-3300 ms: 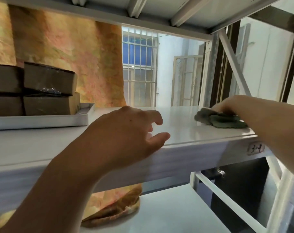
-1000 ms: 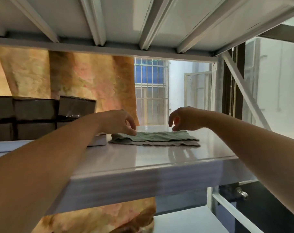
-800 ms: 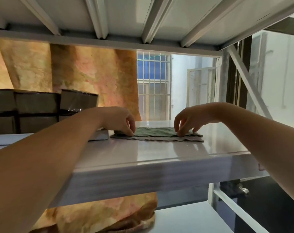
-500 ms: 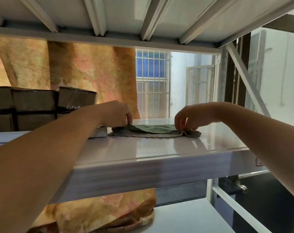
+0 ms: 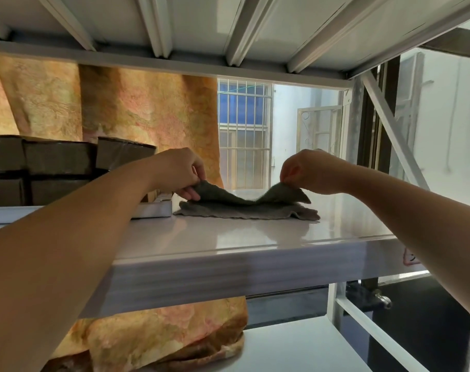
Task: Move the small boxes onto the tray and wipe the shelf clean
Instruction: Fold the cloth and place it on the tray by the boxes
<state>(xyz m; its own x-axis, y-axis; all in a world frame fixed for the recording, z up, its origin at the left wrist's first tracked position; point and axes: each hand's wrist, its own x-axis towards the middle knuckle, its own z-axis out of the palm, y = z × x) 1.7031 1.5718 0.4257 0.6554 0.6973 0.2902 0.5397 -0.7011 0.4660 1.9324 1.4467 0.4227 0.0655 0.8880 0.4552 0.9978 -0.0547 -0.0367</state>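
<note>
A grey-green cloth lies on the white shelf, right of the tray. My left hand pinches the cloth's left corner and my right hand pinches its right corner; both corners are lifted off the lower layer, so the top layer sags between them. Several dark small boxes are stacked in two layers on the metal tray at the shelf's left. My left forearm hides part of the tray.
An orange patterned curtain hangs behind the shelf and bunches on the lower shelf. The ribbed upper shelf is close overhead. A diagonal brace and upright post stand at the right end. A barred window shows behind.
The cloth lay flat and spread a second ago. Both hands came down onto its far corners, pinched them and have lifted the top layer toward me.
</note>
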